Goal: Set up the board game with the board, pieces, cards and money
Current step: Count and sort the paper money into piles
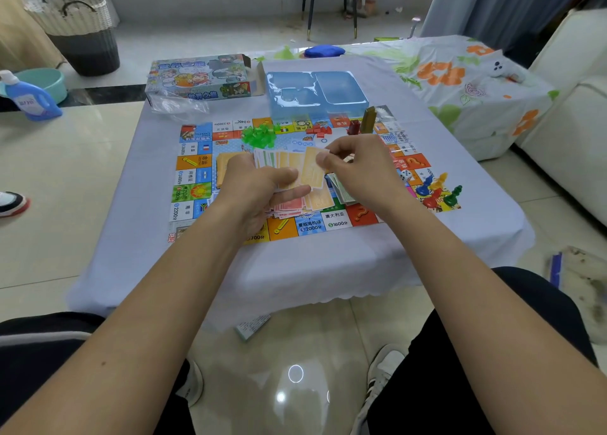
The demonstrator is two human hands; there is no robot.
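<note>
My left hand (262, 185) gripped a fan of paper money (285, 162) above the middle of the board (193, 172), while my right hand (354, 168) pinched the top corner of one orange note (312, 172). That note stood lengthwise away from me, just right of the fan, so my right hand was the nearer to draw it off.

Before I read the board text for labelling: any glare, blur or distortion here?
Head view: wide-angle bending at the edges; ceiling-light glare on the floor tiles and blue plastic tray; board print legible nearest the person, softer at its far edge; lighting even, shadows soft.
</note>
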